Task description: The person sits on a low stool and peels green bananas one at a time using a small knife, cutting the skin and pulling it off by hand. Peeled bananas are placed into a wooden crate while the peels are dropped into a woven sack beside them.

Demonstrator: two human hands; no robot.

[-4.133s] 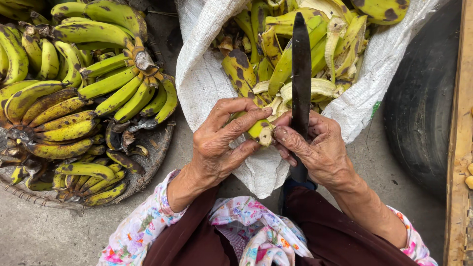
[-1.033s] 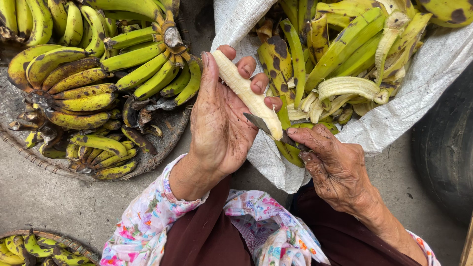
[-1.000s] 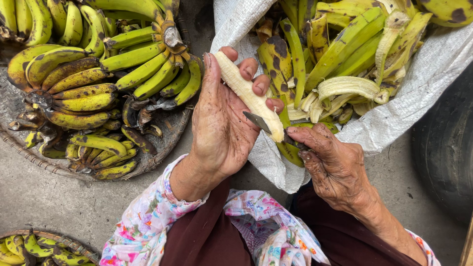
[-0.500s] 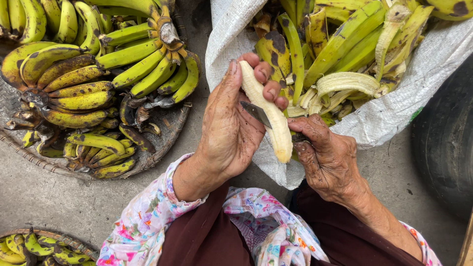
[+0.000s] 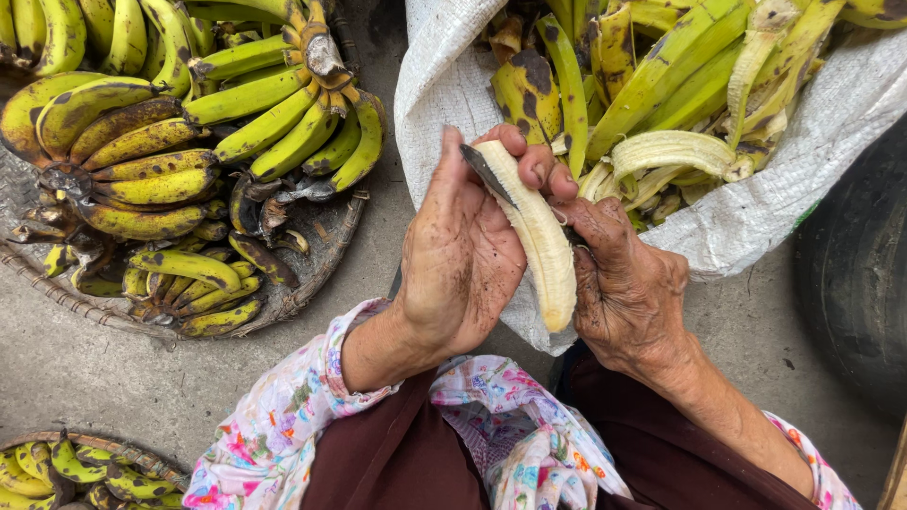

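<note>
- Between our two hands, above the open mouth of the white sack [image 5: 756, 217], we are holding a peeled banana [image 5: 539, 236]; it is lying bare and pale, running from our fingertips down toward the wrists.
- Our left hand [image 5: 458, 260] is cupping the fruit from the left, its grip closed round the upper half, thumb and fingers pressing on the flesh.
- Our right hand [image 5: 628, 288] is bearing in from the other side, its grip closed on a knife whose handle is hidden; only the dark blade [image 5: 488, 175] is showing, lying along the top of the banana.
- Compared with a second ago, the banana is swinging from a slant up and left into a near-upright line, and the blade is moving from under the fruit to its upper end; we judge that the skin is already off and the knife is being set for trimming or cutting.
- Four seconds back, the knife was standing upright with a smaller piece in our fingers.
- Inside the sack, green and yellow peels [image 5: 661, 94] are piling up.
- Left of us, a woven basket [image 5: 331, 264] on the floor is carrying bunches of unpeeled bananas [image 5: 170, 142]; a second basket [image 5: 104, 444] is showing at the lower left.
</note>
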